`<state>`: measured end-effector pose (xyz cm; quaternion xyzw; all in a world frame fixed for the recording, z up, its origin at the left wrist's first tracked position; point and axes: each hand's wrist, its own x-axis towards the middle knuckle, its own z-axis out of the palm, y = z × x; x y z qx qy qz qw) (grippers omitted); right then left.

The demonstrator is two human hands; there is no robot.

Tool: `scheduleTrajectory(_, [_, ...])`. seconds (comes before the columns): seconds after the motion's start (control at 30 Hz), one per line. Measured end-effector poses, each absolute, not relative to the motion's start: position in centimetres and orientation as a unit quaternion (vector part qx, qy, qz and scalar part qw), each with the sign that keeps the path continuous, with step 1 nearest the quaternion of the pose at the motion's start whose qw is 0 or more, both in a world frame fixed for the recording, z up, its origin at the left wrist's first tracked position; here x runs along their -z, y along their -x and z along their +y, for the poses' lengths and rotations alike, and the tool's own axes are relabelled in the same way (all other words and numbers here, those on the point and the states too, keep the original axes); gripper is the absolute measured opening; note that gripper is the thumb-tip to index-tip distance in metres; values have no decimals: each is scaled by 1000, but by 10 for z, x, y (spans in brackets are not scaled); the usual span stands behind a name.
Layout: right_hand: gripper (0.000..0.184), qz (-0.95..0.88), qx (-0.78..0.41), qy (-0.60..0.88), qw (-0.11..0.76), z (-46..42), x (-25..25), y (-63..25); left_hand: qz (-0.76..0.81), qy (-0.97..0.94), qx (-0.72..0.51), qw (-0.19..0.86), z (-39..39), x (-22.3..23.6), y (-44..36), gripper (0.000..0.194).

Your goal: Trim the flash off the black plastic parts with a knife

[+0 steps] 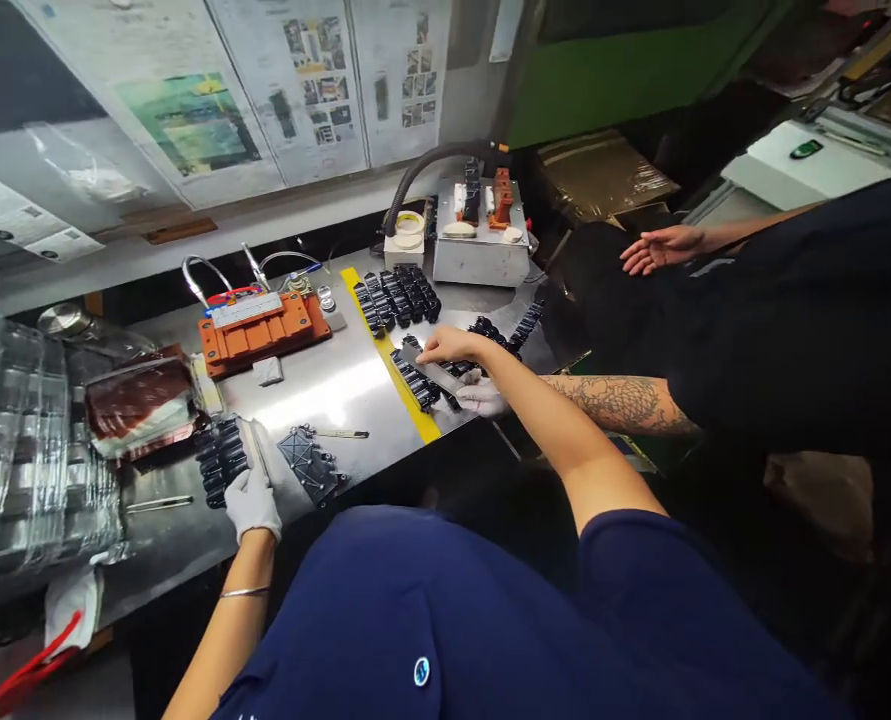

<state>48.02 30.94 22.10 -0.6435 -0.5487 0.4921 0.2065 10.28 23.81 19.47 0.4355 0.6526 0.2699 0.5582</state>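
Head view: the right hand (449,346), bare, pinches one end of a flat grey strip (437,375) above a row of black ribbed parts (415,383) on the bench (317,385). A co-worker's gloved hand (482,394) is at the strip's other end (whether it grips is hard to tell). The left hand (253,495), in a white glove, rests at a second black ribbed group (221,460) and a pale strip (254,450); I cannot tell how firmly its fingers close. Just right of that lies a dark panel (310,465). Farther back sit an orange fixture (261,335) and, across the yellow tape (430,429), a metal box (481,262). The co-worker's bare hand (662,248) is open, well apart from the strip
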Motion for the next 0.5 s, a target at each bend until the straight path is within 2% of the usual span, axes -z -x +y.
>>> scheduleTrajectory(0.1, [45,-556,-532,582,261,319,-225,-448,695,-328,-345,539,215,-195,-96,18])
scheduleTrajectory(0.17, [50,-549,-563,541,299,322,-227,-414,685,-277,-374,560,203,-202,-103,19])
scheduleTrajectory(0.3, [56,-510,-628,474,348,313,-223,-330,618,-212,-381,655,201,-229,-117,33])
scheduleTrajectory(0.4, [58,-475,-665,437,375,301,-219,-272,534,-172,-342,754,209,-250,-112,46])
scheduleTrajectory(0.5, [59,-445,-691,411,394,297,-218,-229,450,-139,-328,819,217,-263,-93,41])
